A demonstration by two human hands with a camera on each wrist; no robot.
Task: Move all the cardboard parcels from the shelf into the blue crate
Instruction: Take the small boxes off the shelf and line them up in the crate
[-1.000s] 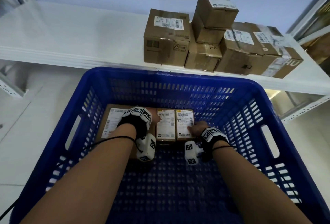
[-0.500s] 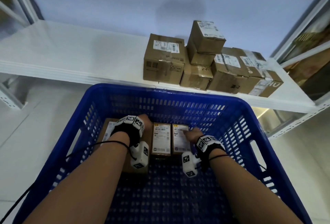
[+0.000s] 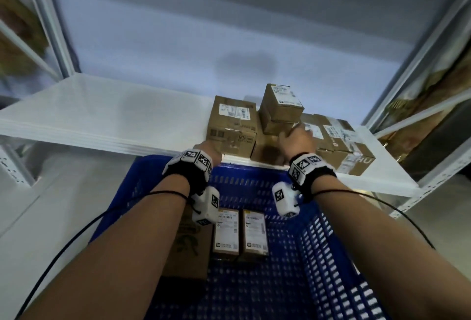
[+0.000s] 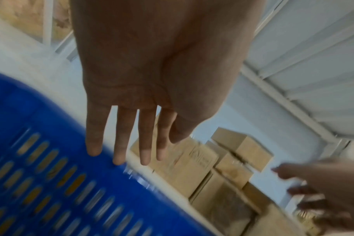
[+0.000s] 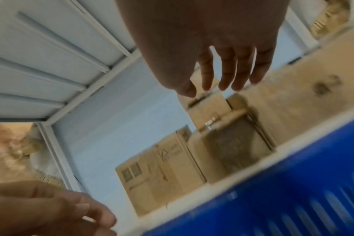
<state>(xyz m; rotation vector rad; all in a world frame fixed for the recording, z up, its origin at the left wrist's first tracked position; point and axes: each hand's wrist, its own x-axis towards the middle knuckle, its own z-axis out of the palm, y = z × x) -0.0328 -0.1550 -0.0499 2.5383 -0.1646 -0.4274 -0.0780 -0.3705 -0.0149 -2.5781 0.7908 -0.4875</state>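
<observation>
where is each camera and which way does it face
Head: on the head, looking forward and down at shelf, blue crate, both forearms.
Left wrist: along the open left hand toward the parcels.
Right wrist: along the open right hand toward the same parcels.
Shared: both wrist views show the crate rim and the other hand.

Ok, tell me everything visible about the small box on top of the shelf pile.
The top box is a small brown cardboard parcel, closed, with a white printed label on its upper face. It sits slightly skewed on another box in the pile on the white shelf. Nothing grips it: the right hand reaches just below it, fingers open. Label text is unreadable.
</observation>
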